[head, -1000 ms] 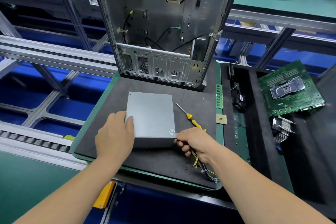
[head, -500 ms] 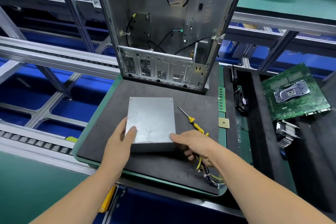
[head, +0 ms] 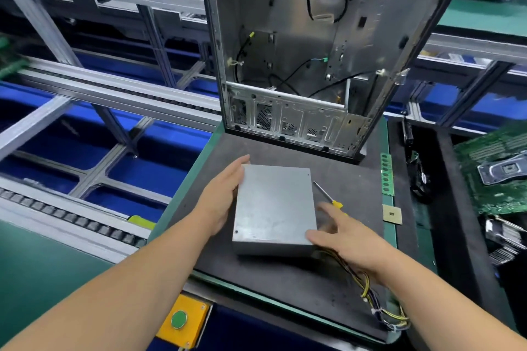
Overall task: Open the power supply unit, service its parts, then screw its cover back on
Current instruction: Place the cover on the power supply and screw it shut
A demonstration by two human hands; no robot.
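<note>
The grey metal power supply unit (head: 275,205) lies flat on the dark foam mat (head: 285,273), cover closed. My left hand (head: 222,196) lies with straight fingers along the unit's left side. My right hand (head: 342,236) has its thumb on the unit's near right corner and its fingers spread over the mat beside it. A bundle of yellow and black cables (head: 379,305) runs from the unit under my right wrist. A small screwdriver with a yellow handle (head: 328,196) lies just right of the unit, partly hidden by my right fingers.
An empty computer case (head: 313,65) stands upright at the mat's far edge. To the right lie a green RAM stick (head: 387,174), a CPU chip (head: 392,214), a motherboard (head: 496,171), a fan (head: 419,177) and a heatsink (head: 504,239). Conveyor rails run on the left.
My left hand slid from the unit's near left corner up along its left side. My right hand let go of the cables and opened beside the near right corner.
</note>
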